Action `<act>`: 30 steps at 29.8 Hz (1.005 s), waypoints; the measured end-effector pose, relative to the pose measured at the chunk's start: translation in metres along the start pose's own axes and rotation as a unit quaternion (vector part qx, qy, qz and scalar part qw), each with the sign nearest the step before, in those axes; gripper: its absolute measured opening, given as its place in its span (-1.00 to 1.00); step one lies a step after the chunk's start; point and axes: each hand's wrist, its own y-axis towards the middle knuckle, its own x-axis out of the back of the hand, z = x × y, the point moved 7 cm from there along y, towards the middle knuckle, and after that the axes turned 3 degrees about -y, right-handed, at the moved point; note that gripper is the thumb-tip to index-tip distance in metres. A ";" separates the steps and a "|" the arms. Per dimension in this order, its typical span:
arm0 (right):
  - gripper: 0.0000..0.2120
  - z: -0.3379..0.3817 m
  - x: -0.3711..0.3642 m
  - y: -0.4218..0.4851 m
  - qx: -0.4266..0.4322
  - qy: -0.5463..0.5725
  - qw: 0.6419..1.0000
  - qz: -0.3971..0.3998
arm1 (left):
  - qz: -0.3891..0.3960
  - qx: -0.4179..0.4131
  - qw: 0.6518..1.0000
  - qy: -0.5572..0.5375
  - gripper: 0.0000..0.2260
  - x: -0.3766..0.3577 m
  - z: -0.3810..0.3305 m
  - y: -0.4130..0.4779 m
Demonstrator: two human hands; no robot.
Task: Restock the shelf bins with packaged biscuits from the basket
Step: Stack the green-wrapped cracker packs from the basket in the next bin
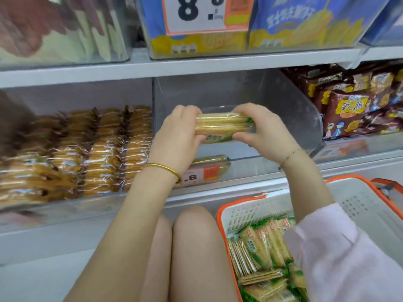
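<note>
Both hands hold a stack of green-and-yellow biscuit packs [224,126] in front of the clear middle shelf bin [272,101]. My left hand [178,136] grips its left end, and my right hand [263,131] grips its right end. The stack is level, just above the bin's front lip. One similar pack [211,160] lies low inside the bin near its front. The white basket with an orange rim [244,211] stands at lower right, holding several more green-and-yellow biscuit packs [261,253].
The left bin holds several rows of brown-wrapped biscuit packs [98,153]. Dark brown snack bags [353,105] fill the right bin. Blue-and-yellow boxes [283,25] and a price tag [196,14] sit on the shelf above. My knees [192,247] are below the hands.
</note>
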 end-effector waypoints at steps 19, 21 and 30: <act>-0.66 -0.012 -0.113 0.038 -0.061 -0.005 0.949 0.309 | 0.233 0.111 0.955 0.148 -0.45 -0.074 0.021 -0.026; -0.69 -0.010 -0.115 0.038 -0.052 -0.013 0.951 0.306 | 0.227 0.113 0.956 0.147 -0.44 -0.071 0.022 -0.028; -0.63 -0.007 -0.120 0.038 -0.068 -0.057 0.939 0.333 | 0.240 0.118 0.954 0.139 -0.42 -0.068 0.024 -0.031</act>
